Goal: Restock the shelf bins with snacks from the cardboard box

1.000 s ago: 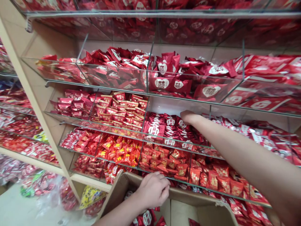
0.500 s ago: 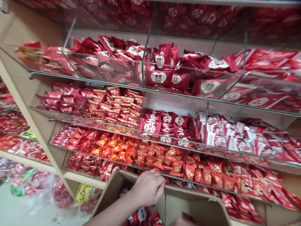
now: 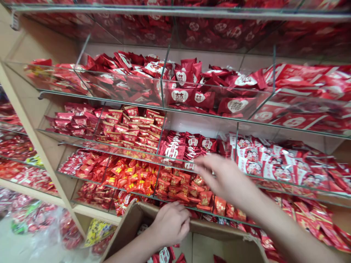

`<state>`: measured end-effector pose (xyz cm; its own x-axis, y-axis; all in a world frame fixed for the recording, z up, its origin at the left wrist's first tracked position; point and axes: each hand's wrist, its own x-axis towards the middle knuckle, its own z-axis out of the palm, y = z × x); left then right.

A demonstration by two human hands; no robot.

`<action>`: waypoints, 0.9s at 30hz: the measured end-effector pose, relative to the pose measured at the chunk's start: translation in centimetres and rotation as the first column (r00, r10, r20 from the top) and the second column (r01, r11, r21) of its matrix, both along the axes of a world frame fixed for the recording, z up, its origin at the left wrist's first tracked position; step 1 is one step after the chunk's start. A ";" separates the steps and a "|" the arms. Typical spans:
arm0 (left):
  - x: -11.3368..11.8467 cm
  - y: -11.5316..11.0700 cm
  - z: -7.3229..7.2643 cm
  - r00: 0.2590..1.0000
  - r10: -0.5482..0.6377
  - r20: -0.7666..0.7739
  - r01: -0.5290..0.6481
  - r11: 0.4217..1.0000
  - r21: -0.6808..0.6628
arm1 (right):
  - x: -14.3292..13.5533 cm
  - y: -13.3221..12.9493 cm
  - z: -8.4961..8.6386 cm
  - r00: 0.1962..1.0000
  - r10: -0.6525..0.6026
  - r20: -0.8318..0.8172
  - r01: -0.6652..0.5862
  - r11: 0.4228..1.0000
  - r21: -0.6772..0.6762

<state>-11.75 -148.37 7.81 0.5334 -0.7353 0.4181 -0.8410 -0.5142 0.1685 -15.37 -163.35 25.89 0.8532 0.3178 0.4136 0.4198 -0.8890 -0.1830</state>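
Note:
My left hand is curled over the far rim of an open cardboard box, its fingers bent around the edge. Inside the box, dark red packets with white labels lie at the bottom left, partly hidden by my left forearm. Higher up and to the right, my right hand is at the clear front edge of a shelf compartment holding similar dark red packets. Its thumb and fingers look apart, slightly blurred, with no packet visible between them.
Glass shelves with clear dividers hold rows of red packets. Bright red packets fill lower compartments, and white-and-red ones lie to the right. A wooden upright stands at the left. Plastic bags and a yellow packet are lower left.
My right hand has risen from inside the box to the shelf compartment. My left hand stays at the box rim. The shelves sit slightly lower in view.

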 end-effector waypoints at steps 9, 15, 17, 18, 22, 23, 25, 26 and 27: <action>-0.1 0.2 -0.4 1.000 0.000 0.001 0.000 1.000 -0.014 | 16.6 0.4 3.5 0.885 -0.457 -0.086 0.363 0.795 -0.487; -0.1 0.4 -0.5 1.000 0.012 -0.020 -0.012 1.000 0.001 | 16.7 -0.5 2.7 0.890 -0.444 -0.104 0.341 0.798 -0.497; -0.1 0.4 -0.4 0.999 0.015 -0.037 -0.015 1.000 -0.004 | 16.4 -1.0 2.8 0.895 -0.430 -0.118 0.325 0.810 -0.488; -0.1 0.4 -0.4 0.999 0.015 -0.042 -0.015 1.000 -0.005 | 16.3 -1.2 2.8 0.897 -0.424 -0.126 0.318 0.816 -0.483; 0.0 0.4 -0.4 0.999 0.018 -0.047 -0.018 1.000 -0.006 | 16.6 -1.6 2.8 0.902 -0.402 -0.155 0.293 0.837 -0.462; 0.1 0.3 -0.4 0.999 0.020 -0.047 -0.021 1.000 -0.007 | 16.5 -1.6 3.0 0.906 -0.393 -0.157 0.288 0.844 -0.452; 0.1 0.3 -0.5 0.999 0.021 -0.048 -0.022 1.000 -0.008 | 15.6 -1.6 3.5 0.916 -0.373 -0.150 0.282 0.862 -0.421; 0.1 0.3 -0.5 0.999 0.019 -0.049 -0.020 1.000 -0.007 | 14.5 -1.6 3.6 0.925 -0.352 -0.142 0.274 0.878 -0.393; 0.1 0.3 -0.4 0.999 0.018 -0.049 -0.018 1.000 -0.005 | 13.0 -1.5 3.7 0.937 -0.322 -0.133 0.257 0.898 -0.358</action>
<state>-11.65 -148.04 7.36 0.5664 -0.7230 0.3954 -0.8222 -0.5283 0.2117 -2.34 -164.82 29.54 0.9786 0.1353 0.1551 0.1219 -0.9882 0.0929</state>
